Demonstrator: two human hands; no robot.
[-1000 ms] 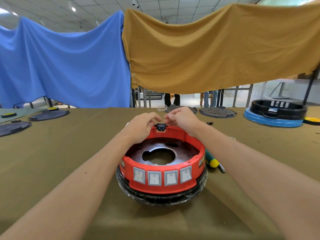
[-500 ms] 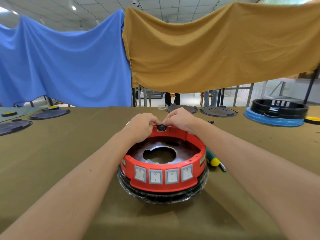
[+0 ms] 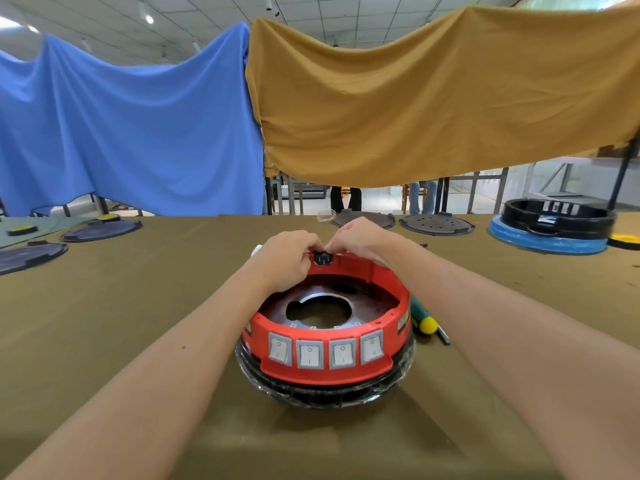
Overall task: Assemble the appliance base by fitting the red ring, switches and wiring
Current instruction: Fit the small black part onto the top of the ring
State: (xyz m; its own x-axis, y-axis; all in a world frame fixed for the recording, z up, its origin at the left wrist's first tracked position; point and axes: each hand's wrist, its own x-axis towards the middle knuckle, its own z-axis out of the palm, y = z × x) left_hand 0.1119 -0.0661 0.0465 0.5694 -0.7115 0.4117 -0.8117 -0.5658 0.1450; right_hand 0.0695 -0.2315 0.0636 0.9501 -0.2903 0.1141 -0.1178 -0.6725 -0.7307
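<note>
Your left hand (image 3: pixel 289 259) and right hand (image 3: pixel 360 239) still pinch the black socket (image 3: pixel 322 259) at the far rim of the red ring (image 3: pixel 329 370), now seated lower than before; the ring rests on the black base (image 3: pixel 325 396), mid-table.

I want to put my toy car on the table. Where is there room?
Bare cloth lies left of the red ring, between it and the dark plates, and in front of it, between the forearms. It is crowded to the right by the screwdriver, and at the far rim, where both hands pinch the black socket.
</note>
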